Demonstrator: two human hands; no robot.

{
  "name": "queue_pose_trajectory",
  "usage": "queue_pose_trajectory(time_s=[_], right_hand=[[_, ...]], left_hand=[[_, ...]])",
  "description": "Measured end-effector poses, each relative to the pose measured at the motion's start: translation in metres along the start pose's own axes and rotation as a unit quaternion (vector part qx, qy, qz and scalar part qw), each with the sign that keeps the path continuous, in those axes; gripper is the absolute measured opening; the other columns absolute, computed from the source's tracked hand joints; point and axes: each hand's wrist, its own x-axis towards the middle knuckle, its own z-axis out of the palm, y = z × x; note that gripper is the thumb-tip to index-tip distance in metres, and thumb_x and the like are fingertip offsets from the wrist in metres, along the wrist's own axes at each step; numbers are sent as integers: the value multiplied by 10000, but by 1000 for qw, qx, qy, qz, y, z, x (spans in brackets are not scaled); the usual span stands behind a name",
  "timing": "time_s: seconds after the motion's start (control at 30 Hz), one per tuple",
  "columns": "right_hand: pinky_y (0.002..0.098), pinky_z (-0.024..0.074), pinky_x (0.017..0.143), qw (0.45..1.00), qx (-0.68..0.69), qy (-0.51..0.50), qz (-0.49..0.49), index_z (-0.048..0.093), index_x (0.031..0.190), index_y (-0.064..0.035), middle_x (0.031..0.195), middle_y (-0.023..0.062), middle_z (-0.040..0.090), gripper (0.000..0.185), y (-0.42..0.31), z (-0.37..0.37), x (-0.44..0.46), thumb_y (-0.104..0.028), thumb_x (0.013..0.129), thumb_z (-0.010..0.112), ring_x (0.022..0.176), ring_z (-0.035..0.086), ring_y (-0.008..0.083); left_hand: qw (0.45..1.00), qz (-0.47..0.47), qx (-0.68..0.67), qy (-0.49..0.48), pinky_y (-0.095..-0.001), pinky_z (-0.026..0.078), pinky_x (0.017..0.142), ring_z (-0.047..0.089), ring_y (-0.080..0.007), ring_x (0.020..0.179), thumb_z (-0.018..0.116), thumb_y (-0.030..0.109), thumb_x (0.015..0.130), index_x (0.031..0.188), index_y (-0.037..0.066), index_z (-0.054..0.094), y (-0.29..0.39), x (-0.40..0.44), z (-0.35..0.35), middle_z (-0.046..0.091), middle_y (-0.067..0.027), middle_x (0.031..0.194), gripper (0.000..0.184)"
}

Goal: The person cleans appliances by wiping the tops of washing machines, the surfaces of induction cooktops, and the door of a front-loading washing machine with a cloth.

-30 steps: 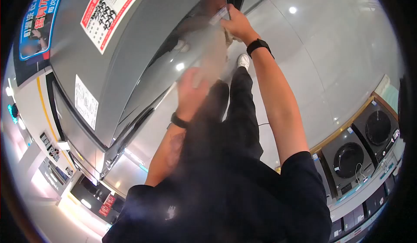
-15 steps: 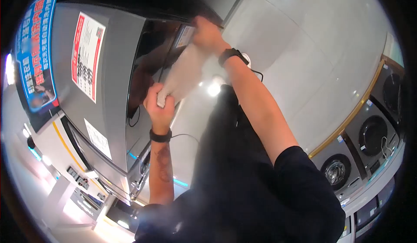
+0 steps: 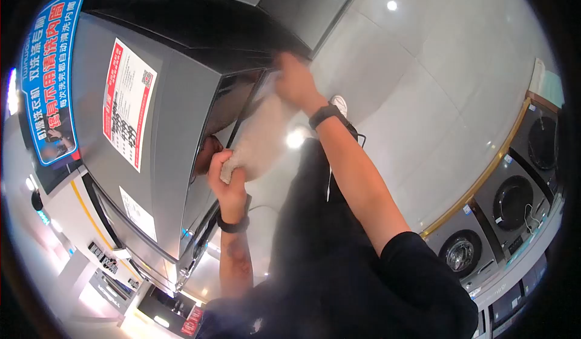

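Observation:
A pale cloth (image 3: 264, 134), blurred by motion, is stretched between my two hands beside the glossy dark front of a grey appliance (image 3: 175, 91). My left hand (image 3: 227, 178) is closed round the lower end of the cloth, near the glossy panel (image 3: 227, 112). Farther up, my right hand (image 3: 295, 80) grips the other end near the appliance's far front edge; its fingers are partly blurred. A white label with red print (image 3: 129, 106) and a smaller white label (image 3: 138, 213) are stuck on the appliance's grey top.
A blue sign (image 3: 54, 78) stands at the left of the appliance. Front-loading washing machines (image 3: 461, 253) line the right side behind a gold edge (image 3: 472, 184). My white shoe (image 3: 339, 104) is on the pale tiled floor (image 3: 436, 109). Another dark appliance (image 3: 302, 9) stands at the top.
My left hand, loose and blurred a second ago, has closed on the cloth. Since half a second ago, both hands and the cloth appear slightly lower in view.

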Motion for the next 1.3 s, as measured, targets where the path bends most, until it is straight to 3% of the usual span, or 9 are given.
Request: queue_pose_trajectory(time_s=[0.2,0.43,0.57,0.73,0.83,0.93,1.07,1.13,1.3], right_hand=[[479,505,837,997,19,8,70,570,1076,-27,1045,224,642,311,12,-32,-53,-28,766,586,1008,620,430],[476,517,812,993,19,68,97,593,1041,-63,1021,184,649,244,31,-72,-156,-13,803,590,968,634,413],[438,508,844,993,-8,62,100,557,1102,-45,1059,162,648,373,38,-75,-177,-16,739,641,1005,627,393],[435,529,814,980,-11,172,94,585,1096,-49,1028,186,663,236,47,-67,-212,-78,863,561,923,661,364],[392,525,793,886,107,331,308,601,1098,-31,946,162,670,224,37,-78,-259,-89,885,561,833,655,279],[317,498,798,886,76,269,369,632,1037,-17,979,111,683,156,61,-90,-316,-106,917,590,892,623,188],[261,453,643,886,-26,407,221,650,943,-36,773,30,605,107,65,-134,-376,-49,894,556,671,529,102],[242,390,572,843,166,460,223,616,964,-37,744,-10,528,90,38,-173,-382,-35,921,537,631,460,71],[248,401,580,833,171,467,244,616,965,-35,760,-4,551,72,62,-205,-356,-52,920,563,641,474,79]], left_hand=[[999,12,-35,16,-250,416,814,520,-136,874,507,-32,730,927,3,566,8,3,10,584,-50,913,209],[987,82,-11,-141,-274,453,701,536,-187,708,494,-67,672,809,4,528,9,-17,38,560,-101,769,158],[991,41,24,-126,-302,461,780,574,-210,831,479,-69,687,836,10,510,16,-51,52,599,-143,890,171],[960,189,86,-188,-365,450,909,578,-285,956,494,-100,677,884,4,500,-2,-79,53,604,-160,1017,232],[927,255,132,-241,-408,456,913,573,-348,962,530,-101,657,883,5,502,0,-104,52,605,-154,1027,251],[923,222,128,-286,-440,460,907,568,-386,1001,583,-82,662,887,13,512,11,-124,50,616,-160,1049,254],[903,190,109,-369,-448,474,905,604,-378,1028,672,-42,665,952,35,546,38,-163,41,631,-153,1088,323],[883,172,64,-432,-446,479,909,617,-371,1056,699,-27,662,989,46,567,57,-186,33,636,-154,1116,360],[865,180,11,-469,-439,480,918,616,-360,1095,738,1,657,1054,49,568,72,-215,63,627,-162,1175,434]])
